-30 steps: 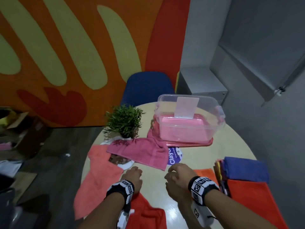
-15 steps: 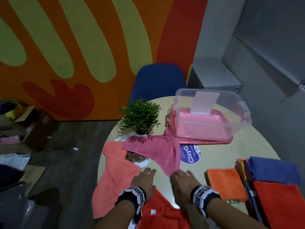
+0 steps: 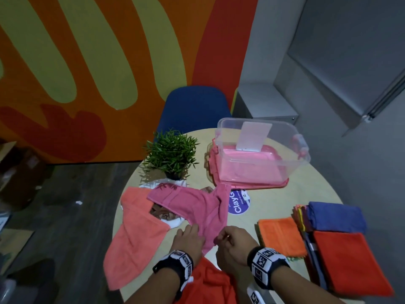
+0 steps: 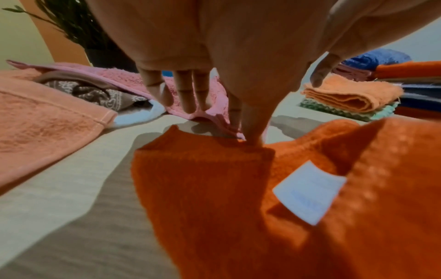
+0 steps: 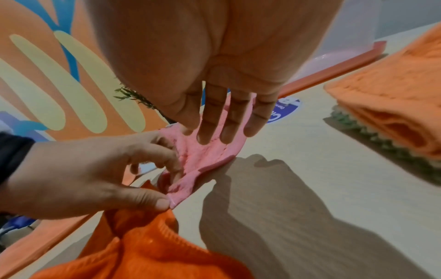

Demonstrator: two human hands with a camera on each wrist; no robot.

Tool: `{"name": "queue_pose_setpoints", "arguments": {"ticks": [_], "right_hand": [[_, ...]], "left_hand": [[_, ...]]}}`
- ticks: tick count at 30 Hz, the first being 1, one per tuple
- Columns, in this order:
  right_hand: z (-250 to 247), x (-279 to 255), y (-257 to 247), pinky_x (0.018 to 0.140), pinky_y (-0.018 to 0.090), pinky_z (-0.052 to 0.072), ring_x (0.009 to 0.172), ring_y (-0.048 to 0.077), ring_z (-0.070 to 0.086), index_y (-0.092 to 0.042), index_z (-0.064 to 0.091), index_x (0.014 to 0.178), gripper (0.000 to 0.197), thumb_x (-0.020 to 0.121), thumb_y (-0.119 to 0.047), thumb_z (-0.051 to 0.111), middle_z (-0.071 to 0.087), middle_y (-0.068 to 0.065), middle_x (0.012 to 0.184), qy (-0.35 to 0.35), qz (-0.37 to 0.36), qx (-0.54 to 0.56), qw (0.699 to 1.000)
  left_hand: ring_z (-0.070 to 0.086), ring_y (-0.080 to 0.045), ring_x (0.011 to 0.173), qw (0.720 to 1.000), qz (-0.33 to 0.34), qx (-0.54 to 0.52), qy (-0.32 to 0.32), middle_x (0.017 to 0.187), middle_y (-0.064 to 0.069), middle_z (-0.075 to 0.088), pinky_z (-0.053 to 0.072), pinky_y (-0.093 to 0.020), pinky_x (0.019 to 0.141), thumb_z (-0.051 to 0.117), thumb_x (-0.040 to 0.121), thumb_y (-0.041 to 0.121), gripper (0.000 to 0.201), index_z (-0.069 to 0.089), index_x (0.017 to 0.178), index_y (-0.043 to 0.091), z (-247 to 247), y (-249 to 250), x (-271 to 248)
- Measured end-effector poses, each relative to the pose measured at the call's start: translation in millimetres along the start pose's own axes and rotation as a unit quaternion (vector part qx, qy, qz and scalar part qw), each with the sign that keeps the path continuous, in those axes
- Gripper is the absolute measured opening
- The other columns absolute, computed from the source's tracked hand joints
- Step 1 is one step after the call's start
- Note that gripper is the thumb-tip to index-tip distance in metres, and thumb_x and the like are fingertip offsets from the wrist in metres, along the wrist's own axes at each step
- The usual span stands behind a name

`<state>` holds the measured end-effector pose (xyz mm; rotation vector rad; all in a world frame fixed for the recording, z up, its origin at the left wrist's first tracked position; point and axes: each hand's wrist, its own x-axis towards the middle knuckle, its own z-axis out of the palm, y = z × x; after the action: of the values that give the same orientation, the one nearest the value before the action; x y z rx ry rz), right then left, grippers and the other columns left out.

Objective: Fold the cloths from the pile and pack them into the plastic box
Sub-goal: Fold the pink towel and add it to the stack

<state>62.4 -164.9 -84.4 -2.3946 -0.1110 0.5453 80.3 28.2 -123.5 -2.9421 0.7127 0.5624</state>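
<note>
A pink cloth [image 3: 192, 205] lies crumpled across the middle of the round table [image 3: 306, 194], and its near corner points toward me. My left hand [image 3: 197, 234] pinches that corner [image 5: 174, 196] between thumb and fingers. My right hand [image 3: 220, 236] is just to the right, its straight fingers [image 5: 229, 120] over the cloth's edge. The clear plastic box [image 3: 263, 154] stands at the far side on a pink lid, with a pink cloth inside. An orange-red cloth [image 4: 238, 198] with a white label lies bunched under my wrists.
A salmon cloth [image 3: 135, 233] hangs over the table's left edge. A potted plant [image 3: 173, 152] stands at the back left. On the right are a folded orange cloth [image 3: 280, 235] and a stack topped by blue [image 3: 335, 216] and red [image 3: 348, 262] cloths. A blue chair [image 3: 195, 108] stands behind the table.
Both hands have moved forward onto the near corner of the pink cloth. My left hand has gone from lying flat to pinching that corner.
</note>
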Motion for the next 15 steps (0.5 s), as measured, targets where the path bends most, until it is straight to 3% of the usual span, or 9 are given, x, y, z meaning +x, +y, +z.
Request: {"name": "queue_pose_setpoints", "arguments": {"ticks": [3, 7, 9, 11, 13, 15], "right_hand": [[-7.5, -3.4, 5.3, 0.086, 0.018, 0.046, 0.095, 0.009, 0.061, -0.025, 0.064, 0.100, 0.028, 0.085, -0.010, 0.046, 0.066, -0.006, 0.109, 0.013, 0.000, -0.033, 0.999], [-12.0, -3.5, 11.9, 0.097, 0.024, 0.042, 0.112, 0.017, 0.056, -0.022, 0.056, 0.124, 0.031, 0.094, -0.021, 0.051, 0.056, 0.001, 0.122, 0.029, -0.002, -0.095, 0.995], [-13.4, -5.6, 10.4, 0.102, 0.026, 0.040, 0.118, 0.019, 0.054, -0.022, 0.051, 0.133, 0.039, 0.094, -0.022, 0.051, 0.052, 0.002, 0.130, 0.022, -0.001, -0.105, 0.994], [-14.8, -6.6, 9.5, 0.107, 0.030, 0.039, 0.124, 0.022, 0.050, -0.021, 0.042, 0.143, 0.052, 0.093, -0.021, 0.054, 0.042, 0.002, 0.143, 0.017, -0.012, -0.105, 0.994], [-18.8, -6.6, 8.6, 0.108, 0.035, 0.041, 0.129, 0.026, 0.047, -0.023, 0.030, 0.151, 0.068, 0.089, -0.020, 0.058, 0.025, 0.004, 0.155, 0.030, -0.023, -0.103, 0.994], [-23.8, -3.4, 8.9, 0.105, 0.036, 0.044, 0.128, 0.029, 0.049, -0.024, 0.020, 0.154, 0.080, 0.085, -0.019, 0.061, 0.010, 0.005, 0.160, 0.051, -0.013, -0.095, 0.994]], "left_hand": [[0.035, -0.028, 0.124, 1.000, 0.014, -0.015, 0.019, 0.130, -0.005, 0.039, 0.031, -0.043, 0.097, 0.053, 0.090, 0.024, 0.026, 0.063, 0.114, 0.020, -10.3, 7.2, -0.6], [0.041, -0.026, 0.116, 0.995, 0.025, -0.092, 0.035, 0.125, -0.003, 0.042, 0.036, -0.041, 0.095, 0.055, 0.089, 0.024, 0.028, 0.060, 0.116, 0.021, -35.8, 14.2, 1.2], [0.047, -0.026, 0.110, 0.992, 0.032, -0.122, 0.028, 0.121, -0.003, 0.048, 0.040, -0.040, 0.093, 0.050, 0.093, 0.023, 0.022, 0.058, 0.113, 0.021, -47.9, 16.2, -1.5], [0.053, -0.025, 0.096, 0.979, 0.029, -0.199, 0.041, 0.104, -0.001, 0.055, 0.043, -0.037, 0.085, 0.046, 0.096, 0.022, 0.007, 0.053, 0.099, 0.021, -62.0, 20.1, -5.1], [0.052, -0.019, 0.086, 0.958, 0.026, -0.276, 0.076, 0.090, 0.004, 0.054, 0.044, -0.035, 0.080, 0.042, 0.100, 0.024, 0.009, 0.045, 0.091, 0.026, -80.5, 26.5, -5.8], [0.054, -0.018, 0.087, 0.942, 0.032, -0.311, 0.119, 0.089, 0.005, 0.057, 0.047, -0.038, 0.084, 0.038, 0.102, 0.027, 0.012, 0.046, 0.094, 0.029, -99.1, 30.2, 0.0]]}}
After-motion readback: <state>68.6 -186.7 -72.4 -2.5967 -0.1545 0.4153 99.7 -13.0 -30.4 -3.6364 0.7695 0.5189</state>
